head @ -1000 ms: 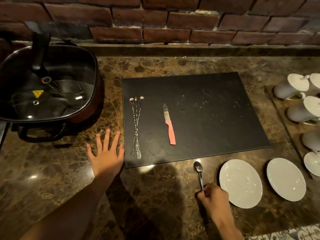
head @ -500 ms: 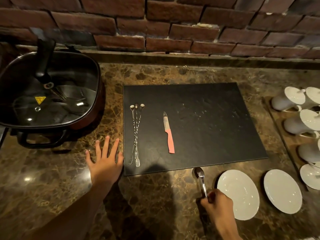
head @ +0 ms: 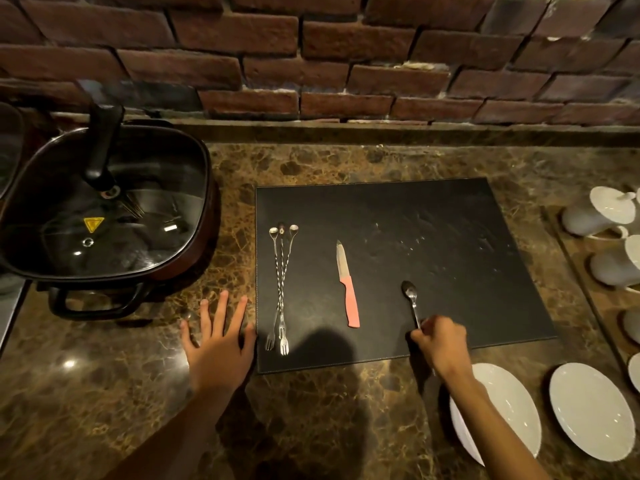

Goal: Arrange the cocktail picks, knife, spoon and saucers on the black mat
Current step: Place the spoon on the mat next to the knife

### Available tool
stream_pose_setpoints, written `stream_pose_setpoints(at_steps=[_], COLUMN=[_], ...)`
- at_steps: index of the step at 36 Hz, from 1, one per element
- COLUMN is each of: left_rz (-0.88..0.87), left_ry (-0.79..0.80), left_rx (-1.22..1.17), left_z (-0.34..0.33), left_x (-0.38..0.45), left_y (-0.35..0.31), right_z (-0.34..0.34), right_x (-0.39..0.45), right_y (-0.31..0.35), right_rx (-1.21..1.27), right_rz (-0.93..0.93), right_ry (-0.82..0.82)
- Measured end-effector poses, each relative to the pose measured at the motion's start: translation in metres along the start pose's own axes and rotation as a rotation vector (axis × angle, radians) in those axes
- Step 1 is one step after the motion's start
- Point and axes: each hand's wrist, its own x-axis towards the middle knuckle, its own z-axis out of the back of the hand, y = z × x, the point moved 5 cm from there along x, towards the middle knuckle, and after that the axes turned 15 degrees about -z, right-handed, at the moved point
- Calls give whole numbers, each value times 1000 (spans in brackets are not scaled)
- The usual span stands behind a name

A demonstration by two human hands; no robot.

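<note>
We had 1 view only, from the head camera, so no 2nd view shared any of it. It looked forward and steeply down onto the marble counter (head: 311,420) from close above, wide-angle, edges bowed. The black mat (head: 433,237) sat near centre, the brick wall (head: 311,46) ran across the top, and both forearms came in from the bottom edge.

Three cocktail picks (head: 281,289), one knife (head: 347,285), one spoon (head: 410,299), two saucers (head: 502,410), one black mat (head: 433,237), one lidded pan (head: 100,209), two hands (head: 218,344)
</note>
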Motion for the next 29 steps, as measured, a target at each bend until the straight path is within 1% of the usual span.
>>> stream_pose_setpoints(at_steps=[13, 19, 23, 29], left_rz=[34, 33, 32, 70], left_ry=[83, 84, 97, 142], left_rx=[-21, -20, -11, -30], left_z=[-3, -2, -3, -7], left_x=[1, 0, 1, 1], left_y=[3, 2, 2, 4], right_z=[15, 13, 10, 8], right_x=[54, 60, 66, 70], right_y=[55, 58, 58, 56], right_rx=[38, 31, 13, 13], right_rz=[40, 60, 112, 172], right_ry=[-17, -2, 6, -28])
